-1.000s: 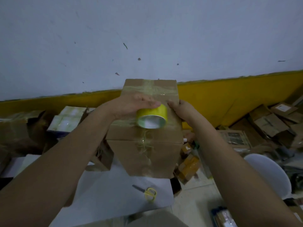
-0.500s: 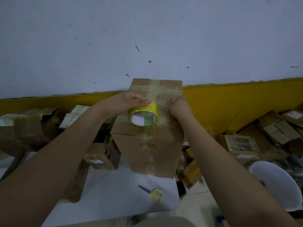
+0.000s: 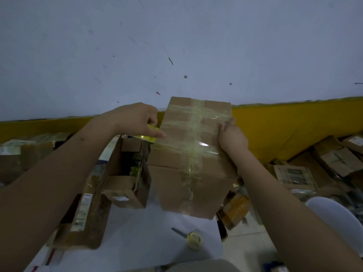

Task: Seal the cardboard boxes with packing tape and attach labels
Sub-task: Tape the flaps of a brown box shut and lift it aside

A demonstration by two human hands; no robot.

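Observation:
A tall cardboard box stands on the white table, its top crossed by several strips of clear yellowish tape. My left hand grips the yellow tape roll at the box's top left edge; the hand hides most of the roll. A fresh shiny strip runs from the roll across the top to the right side. My right hand holds the box's top right edge, fingers pressing on the tape there.
An open small box and a flat carton sit left of the tall box. Yellow-handled scissors lie on the table in front. Many cardboard parcels pile on the floor at right, beside a white round chair.
My left hand carried the tape roll from the middle of the box top leftward to the left edge, laying a strip across. My right hand stayed on the right edge. The camera view shifted.

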